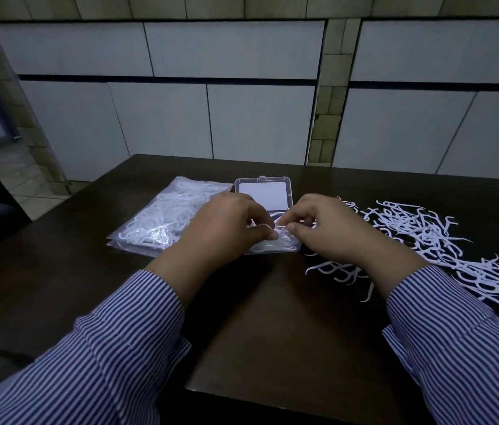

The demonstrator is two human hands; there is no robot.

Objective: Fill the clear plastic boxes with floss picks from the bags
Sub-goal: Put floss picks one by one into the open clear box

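Head view. Dark wooden table (272, 317), seen from above and in front of a person in blue-and-white striped sleeves (125, 348). Clear plastic box (275, 245), centre of table, open: hinged lid (262, 193) lying back on the far side, base on the near side with white picks inside, largely covered by both hands. Left hand (226, 228): over the left part of the box base, fingers curled, thumb and forefinger pinching a white floss pick (268, 227) above the base. Right hand (331, 228): over the right part of the base, fingers curled, fingertips meeting the same cluster of picks beside the left fingertips; whether it grips the same pick or another cannot be told. Bags of floss picks (162, 222), clear plastic, stacked flat just left of the box, touching or nearly touching the lid's left edge. Loose floss picks (426, 237), a scattered white heap to the right of the box, reaching the table's right side; several more lie under and beside the right wrist. Tiled wall (242, 87) beyond the far table edge.
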